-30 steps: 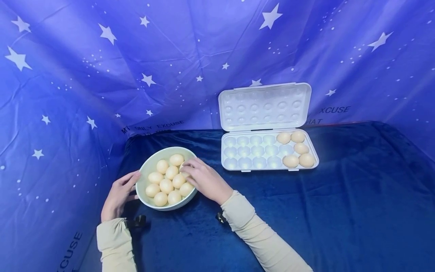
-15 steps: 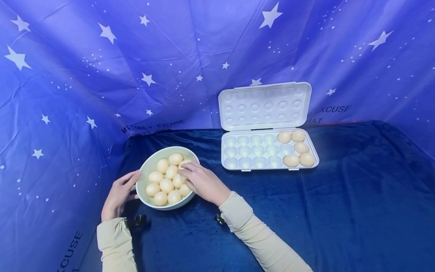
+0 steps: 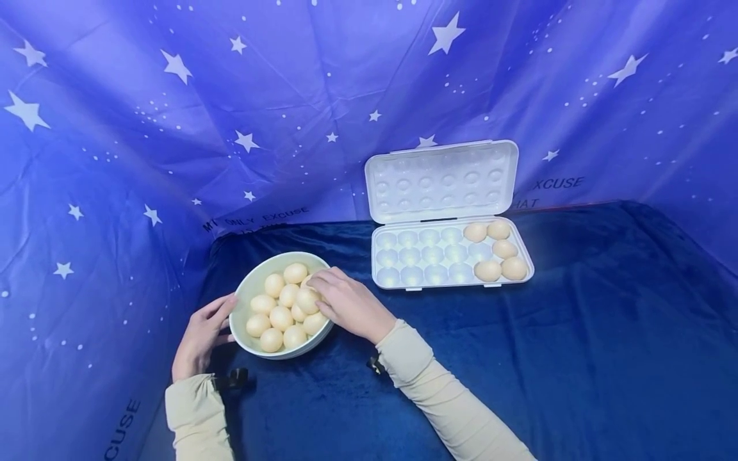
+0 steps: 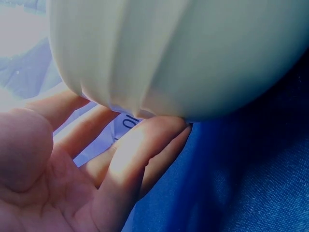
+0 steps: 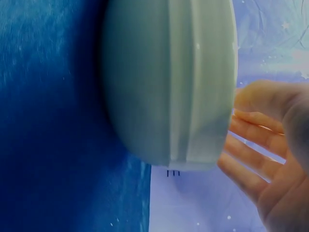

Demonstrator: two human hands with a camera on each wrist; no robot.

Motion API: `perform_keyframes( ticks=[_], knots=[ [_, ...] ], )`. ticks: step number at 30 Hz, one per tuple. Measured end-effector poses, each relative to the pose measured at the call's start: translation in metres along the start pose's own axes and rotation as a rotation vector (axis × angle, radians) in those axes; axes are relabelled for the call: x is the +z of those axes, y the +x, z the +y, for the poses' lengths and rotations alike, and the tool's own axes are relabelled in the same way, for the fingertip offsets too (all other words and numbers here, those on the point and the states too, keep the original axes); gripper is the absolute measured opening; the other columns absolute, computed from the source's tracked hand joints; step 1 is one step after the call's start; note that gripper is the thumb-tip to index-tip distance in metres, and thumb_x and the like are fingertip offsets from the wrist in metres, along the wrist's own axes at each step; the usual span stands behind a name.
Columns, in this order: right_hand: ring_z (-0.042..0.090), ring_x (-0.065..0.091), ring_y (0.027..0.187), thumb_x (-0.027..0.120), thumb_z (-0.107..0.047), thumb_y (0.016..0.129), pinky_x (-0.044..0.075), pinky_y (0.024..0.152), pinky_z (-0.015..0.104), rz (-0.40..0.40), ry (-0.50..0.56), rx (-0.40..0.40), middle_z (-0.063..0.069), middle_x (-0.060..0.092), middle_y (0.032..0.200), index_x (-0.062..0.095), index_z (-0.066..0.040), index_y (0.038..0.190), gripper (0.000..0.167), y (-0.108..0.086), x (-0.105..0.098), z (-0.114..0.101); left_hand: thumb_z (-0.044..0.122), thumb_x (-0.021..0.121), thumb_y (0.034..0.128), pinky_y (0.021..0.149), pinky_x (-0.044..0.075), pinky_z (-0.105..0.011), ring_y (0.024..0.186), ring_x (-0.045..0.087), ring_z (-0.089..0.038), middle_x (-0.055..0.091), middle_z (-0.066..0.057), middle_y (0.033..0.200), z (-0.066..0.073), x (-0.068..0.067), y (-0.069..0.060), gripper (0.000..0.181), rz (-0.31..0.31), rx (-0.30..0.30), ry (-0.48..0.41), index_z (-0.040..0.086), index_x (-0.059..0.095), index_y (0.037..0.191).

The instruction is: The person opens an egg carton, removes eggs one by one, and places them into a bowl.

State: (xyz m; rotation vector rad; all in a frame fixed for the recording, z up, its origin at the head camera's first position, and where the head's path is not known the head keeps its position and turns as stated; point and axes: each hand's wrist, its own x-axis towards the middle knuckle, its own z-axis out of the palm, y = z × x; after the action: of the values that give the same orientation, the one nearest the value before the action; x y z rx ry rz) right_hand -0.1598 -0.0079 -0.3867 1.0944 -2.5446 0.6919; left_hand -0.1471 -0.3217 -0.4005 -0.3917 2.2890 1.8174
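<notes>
A pale green bowl [image 3: 245, 288] full of cream-coloured eggs [image 3: 281, 317] stands on the left of the table. My left hand [image 3: 197, 334] holds its left side, fingertips up at the rim; the left wrist view shows bent fingers [image 4: 140, 150] against the bowl's outer wall. Over the right rim reaches my right hand [image 3: 353, 303], whose thumb and fingers pinch one egg [image 3: 307, 300] that sits higher than those around it. In the right wrist view the bowl's wall [image 5: 159, 82] hides the fingertips and the egg.
A white egg carton [image 3: 452, 275] lies with its lid [image 3: 441, 182] raised, to the right of the bowl. Several eggs [image 3: 504, 249] fill cups at its right end. Dark blue cloth [image 3: 576, 333] covers the table; a starry blue curtain [image 3: 323, 77] hangs behind and at the left.
My right fingers have closed around an egg among the others and raised it slightly. The left hand keeps its place on the bowl. The head view has shifted a little.
</notes>
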Motion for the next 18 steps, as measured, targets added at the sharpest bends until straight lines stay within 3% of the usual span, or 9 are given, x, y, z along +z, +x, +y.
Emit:
perform_keyframes(
  ticks=[11,18],
  knots=[
    [0.024,0.057,0.112,0.066,-0.009,0.093,0.049,0.100,0.035,0.062,-0.025,0.001,0.010,0.064,0.119,0.065,-0.001,0.121,0.029,-0.004,-0.031,0.037,0.041,0.058,0.0997,0.070,0.061,-0.029,0.086,0.067,0.002,0.064,0.025,0.096,0.001,-0.001,0.000,0.068,0.009,-0.004,0.021,0.000,0.038,0.150],
    [0.027,0.056,0.119,0.066,-0.012,0.095,0.045,0.106,0.039,0.079,-0.035,0.072,0.013,0.063,0.123,0.063,-0.001,0.124,0.031,-0.013,-0.059,0.068,0.042,0.058,0.0998,0.071,0.060,-0.029,0.087,0.067,0.002,0.064,0.025,0.096,0.000,0.001,-0.002,0.066,0.020,-0.008,0.018,0.001,0.041,0.149]
  ],
)
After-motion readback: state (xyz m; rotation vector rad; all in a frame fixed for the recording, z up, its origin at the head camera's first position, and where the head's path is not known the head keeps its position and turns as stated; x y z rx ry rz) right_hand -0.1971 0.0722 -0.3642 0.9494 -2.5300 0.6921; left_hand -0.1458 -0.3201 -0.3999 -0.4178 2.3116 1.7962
